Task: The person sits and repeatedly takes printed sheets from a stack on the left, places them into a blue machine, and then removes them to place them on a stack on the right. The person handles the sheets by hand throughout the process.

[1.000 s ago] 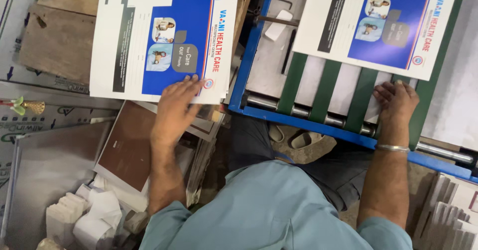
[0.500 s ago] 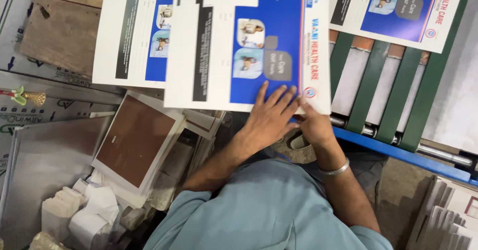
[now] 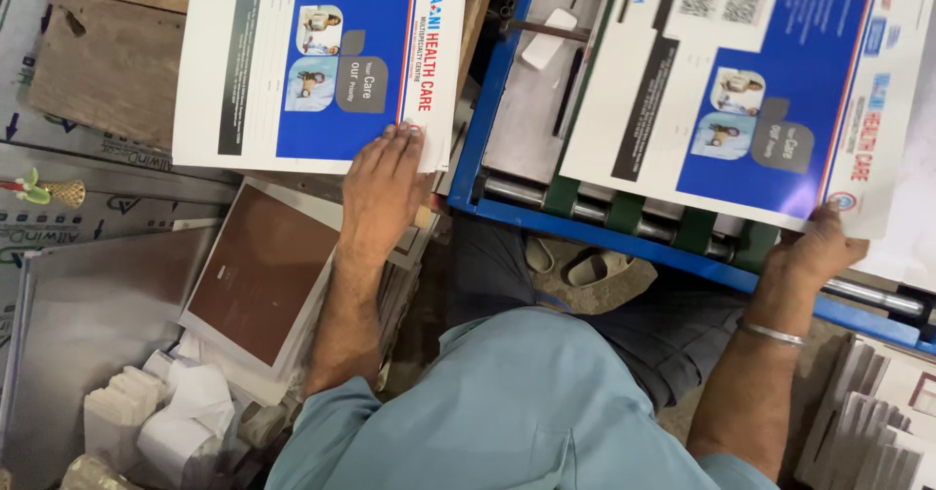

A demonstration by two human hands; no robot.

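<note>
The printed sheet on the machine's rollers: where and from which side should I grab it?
Probably its near edge at the right corner, from below, where the right hand already pinches it. The sheet lies flat over the green belts and overhangs the blue frame there, so fingers can get under it. The left hand lies flat on the other sheet.

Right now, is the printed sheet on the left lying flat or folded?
Flat and spread. The printed sheet shows its full face with no fold, and the left hand presses palm-down on its near edge.
</note>
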